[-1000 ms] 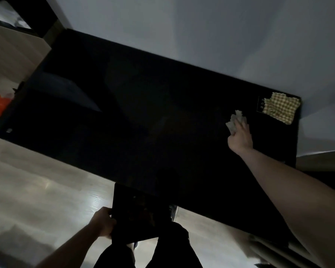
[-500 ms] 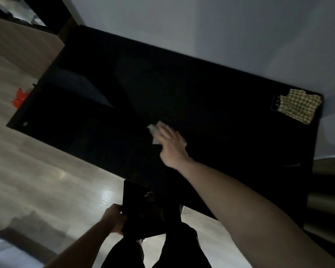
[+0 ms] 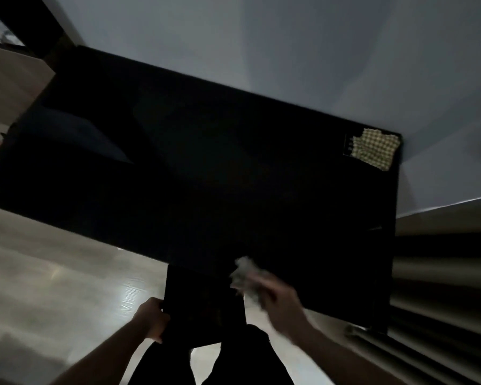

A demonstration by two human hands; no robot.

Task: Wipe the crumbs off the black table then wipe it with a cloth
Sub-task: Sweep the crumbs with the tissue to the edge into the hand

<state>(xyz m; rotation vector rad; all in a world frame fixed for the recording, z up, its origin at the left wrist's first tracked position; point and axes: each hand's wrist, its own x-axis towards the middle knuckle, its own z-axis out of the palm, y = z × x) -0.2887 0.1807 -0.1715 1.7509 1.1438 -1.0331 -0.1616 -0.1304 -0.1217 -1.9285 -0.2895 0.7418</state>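
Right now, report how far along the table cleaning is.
In hand: the right hand holds a pale wad at the near edge of the black table, beside the dark tray the left hand holds below that edge. Crumbs are too dark to see. Left: the checked cloth lies unused in the far right corner.

- The black table [image 3: 233, 168] in front of me looks smooth, with a dull sheen.
- My checked cloth [image 3: 375, 148] is woven fabric, slightly rumpled.
- The wad in my right hand [image 3: 282, 307] looks like crumpled paper tissue [image 3: 245, 276], blurred.
- The floor [image 3: 53, 273] looks like glossy pale wood planks.
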